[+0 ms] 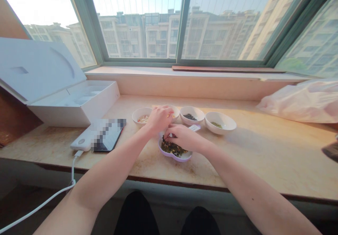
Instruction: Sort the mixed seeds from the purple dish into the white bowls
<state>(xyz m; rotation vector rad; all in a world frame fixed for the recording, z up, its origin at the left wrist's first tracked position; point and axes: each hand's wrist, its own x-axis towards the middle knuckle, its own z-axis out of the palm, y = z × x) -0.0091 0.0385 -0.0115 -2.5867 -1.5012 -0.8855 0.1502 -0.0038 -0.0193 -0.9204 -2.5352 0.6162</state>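
Note:
My left hand point(160, 117) is over a white bowl point(176, 112) in the back row, fingers bent down and drawn together at the tips. It covers much of that bowl, and a little yellowish content shows by the fingertips. Nearer to me, my right hand point(181, 136) dips pinched fingers into a lilac-rimmed dish point(174, 156). Inside that dish lies a mix of small dark, green and pale grains or beans point(171, 148). Whatever either hand pinches is too small to make out. A white handle-like piece point(194, 127) juts out behind my right hand.
Beside the left hand is a white bowl of pale and reddish bits point(143, 119). To the right stand a bowl of black beans point(190, 116) and a bowl of green grains point(217, 125). Leftward lie a phone point(109, 140), a cabled white device point(83, 140) and an open white box point(100, 99). A plastic bag point(303, 101) rests right.

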